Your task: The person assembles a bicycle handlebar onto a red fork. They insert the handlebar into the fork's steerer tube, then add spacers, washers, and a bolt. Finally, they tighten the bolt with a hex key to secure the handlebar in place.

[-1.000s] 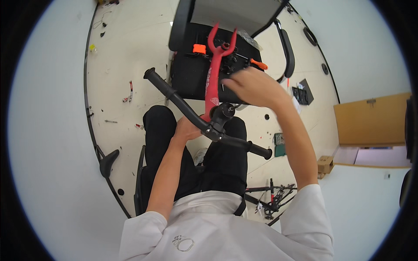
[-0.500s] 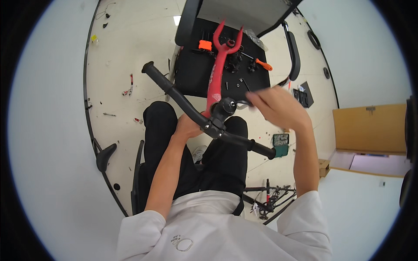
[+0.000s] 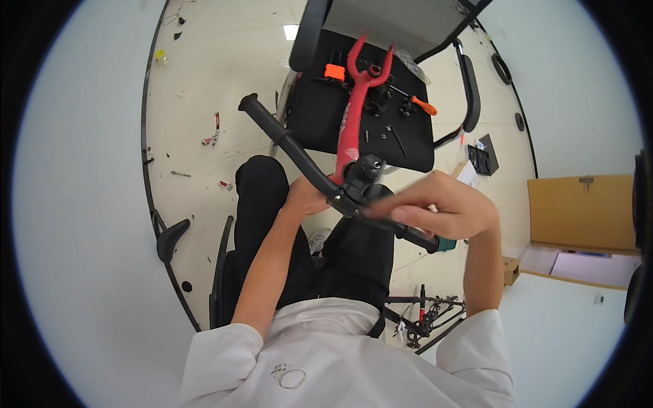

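Note:
A red bicycle frame (image 3: 350,122) leans from the chair seat toward my lap, its forked end resting on the seat. At its near end sit a black stem (image 3: 368,170) and a black handlebar (image 3: 292,146) with rubber grips, slanting across my thighs. My left hand (image 3: 307,197) is closed round the frame's near end under the handlebar, fingers mostly hidden. Over the handlebar's right half is my right hand (image 3: 445,207), its blurred fingertips at the stem clamp. Whether they hold a small tool cannot be made out.
On the black chair seat (image 3: 316,122) lie an L-shaped hex key (image 3: 396,141), a bolt (image 3: 366,136), an orange-handled screwdriver (image 3: 425,106) and an orange item (image 3: 334,72). A saddle (image 3: 171,239) is at the left wall; another bicycle frame (image 3: 425,313) lies right of my legs.
My right hand has moved from beside the stem's top down toward me, to the handlebar clamp. My left hand keeps its hold. The whole view has shifted slightly.

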